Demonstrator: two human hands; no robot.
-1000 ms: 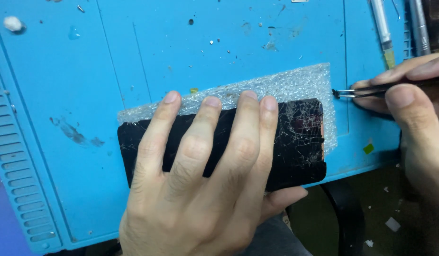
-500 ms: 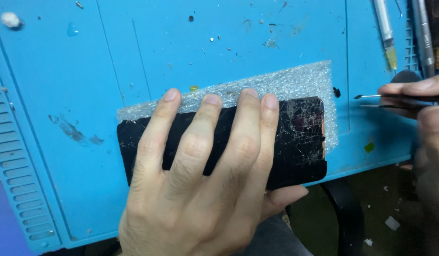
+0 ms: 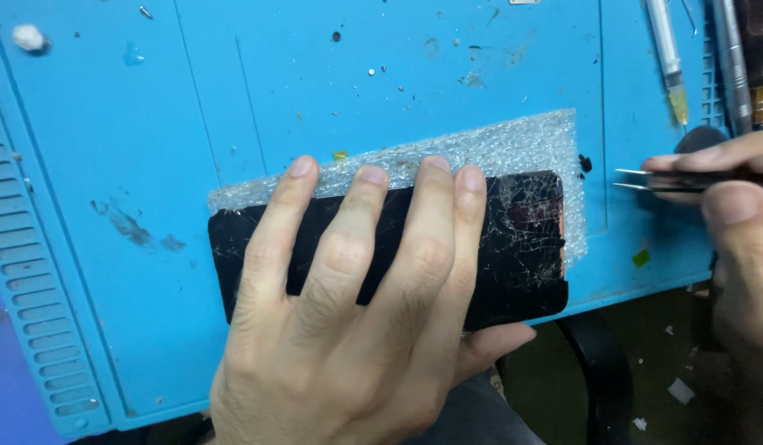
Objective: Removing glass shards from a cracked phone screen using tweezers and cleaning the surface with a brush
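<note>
The right hand (image 3: 740, 210) has drawn back rightward, pinching slim metal tweezers (image 3: 645, 180); the left hand (image 3: 357, 330) lies flat on the cracked glossy black phone (image 3: 526, 247).

One head camera — close above, looking down at the blue mat (image 3: 398, 74).

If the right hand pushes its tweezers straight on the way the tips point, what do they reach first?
The tweezers in the right hand point left. Probably first the small black fragment on the blue mat, then the bubble wrap edge and cracked phone; height is unclear.
</note>
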